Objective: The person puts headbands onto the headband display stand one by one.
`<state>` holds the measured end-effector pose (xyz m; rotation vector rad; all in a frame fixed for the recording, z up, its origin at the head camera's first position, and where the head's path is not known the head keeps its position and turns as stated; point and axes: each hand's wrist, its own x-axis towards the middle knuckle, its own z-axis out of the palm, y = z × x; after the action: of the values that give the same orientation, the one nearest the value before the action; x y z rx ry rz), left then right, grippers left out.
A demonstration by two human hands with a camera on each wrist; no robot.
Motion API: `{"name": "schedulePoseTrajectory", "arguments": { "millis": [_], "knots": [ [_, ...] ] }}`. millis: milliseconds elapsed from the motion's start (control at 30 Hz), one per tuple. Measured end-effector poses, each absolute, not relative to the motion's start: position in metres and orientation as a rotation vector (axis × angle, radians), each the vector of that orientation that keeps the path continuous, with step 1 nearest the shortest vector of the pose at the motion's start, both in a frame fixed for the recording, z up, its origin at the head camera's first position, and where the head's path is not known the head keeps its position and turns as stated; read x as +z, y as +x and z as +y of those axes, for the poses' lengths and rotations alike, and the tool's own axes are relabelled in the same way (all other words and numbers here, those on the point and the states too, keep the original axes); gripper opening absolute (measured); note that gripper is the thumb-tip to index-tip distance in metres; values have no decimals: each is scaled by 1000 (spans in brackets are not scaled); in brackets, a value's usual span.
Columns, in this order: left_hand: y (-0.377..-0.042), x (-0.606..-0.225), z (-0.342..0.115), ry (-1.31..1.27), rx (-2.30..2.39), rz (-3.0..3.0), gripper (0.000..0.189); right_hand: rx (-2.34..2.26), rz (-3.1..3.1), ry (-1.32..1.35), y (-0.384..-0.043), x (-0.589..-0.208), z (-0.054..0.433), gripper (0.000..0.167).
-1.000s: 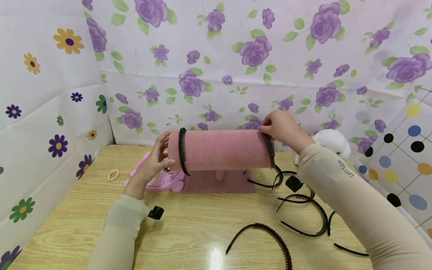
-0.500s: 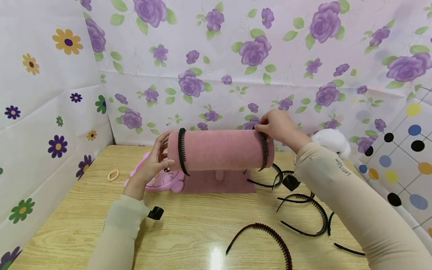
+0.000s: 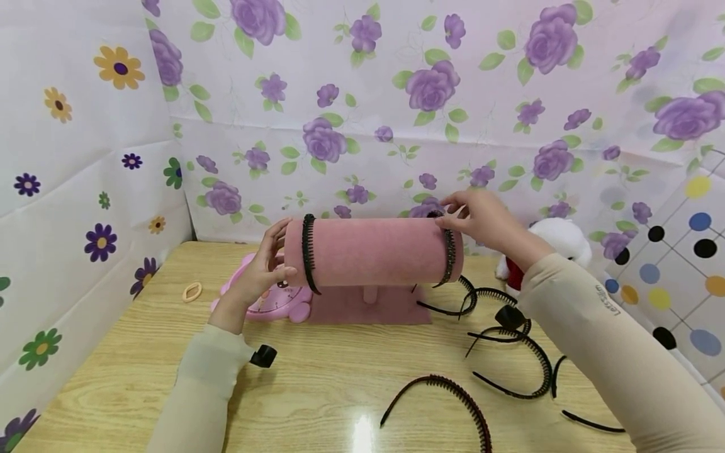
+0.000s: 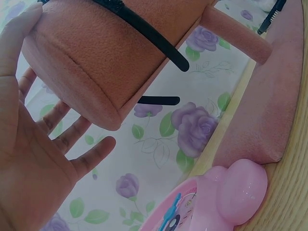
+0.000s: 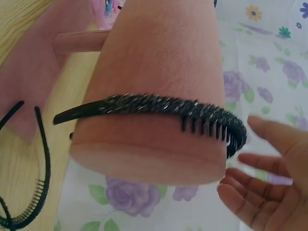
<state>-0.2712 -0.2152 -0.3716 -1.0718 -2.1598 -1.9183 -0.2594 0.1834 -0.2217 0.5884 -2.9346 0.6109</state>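
Note:
A pink velvet headband stand [image 3: 376, 251], a horizontal roll on a post and flat base, stands at the back of the table. A black toothed headband [image 3: 308, 251] sits around its left end. Around the right end sits a glittery black headband [image 5: 159, 105], its teeth against the velvet. My left hand [image 3: 257, 270] rests at the roll's left end, thumb in front, fingers spread behind the edge in the left wrist view. My right hand [image 3: 481, 220] is at the glittery headband's top; in the right wrist view its loose fingers [image 5: 260, 187] hold nothing.
Several black headbands [image 3: 515, 393] lie on the table at the right, and a dark red one [image 3: 453, 387] near the front. A pink clock [image 3: 277, 305] is by the base's left. A beige ring [image 3: 192, 291] lies far left; a white plush toy [image 3: 563, 239] sits back right.
The glittery headband has moved left onto the roll's right end and now sits upright there. My right hand has loosened its pinch and lifted slightly off. My left hand stays put.

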Motion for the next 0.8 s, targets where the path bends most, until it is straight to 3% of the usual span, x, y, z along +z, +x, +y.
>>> {"name": "schedulePoseTrajectory", "arguments": {
  "millis": [233,667,800],
  "knots": [
    [-271,-372,-215,-1068,-1914,-2154,84,626,-2865,820,-253,-235,200,66],
    [-272,-372,-215,-1063,-1906,-2160,84,558,-2850,957,-251,-259,215,98],
    [-272,-373,-215,-1057,-1911,-2157,84,516,-2855,983,-253,-261,213,100]
  ]
}}
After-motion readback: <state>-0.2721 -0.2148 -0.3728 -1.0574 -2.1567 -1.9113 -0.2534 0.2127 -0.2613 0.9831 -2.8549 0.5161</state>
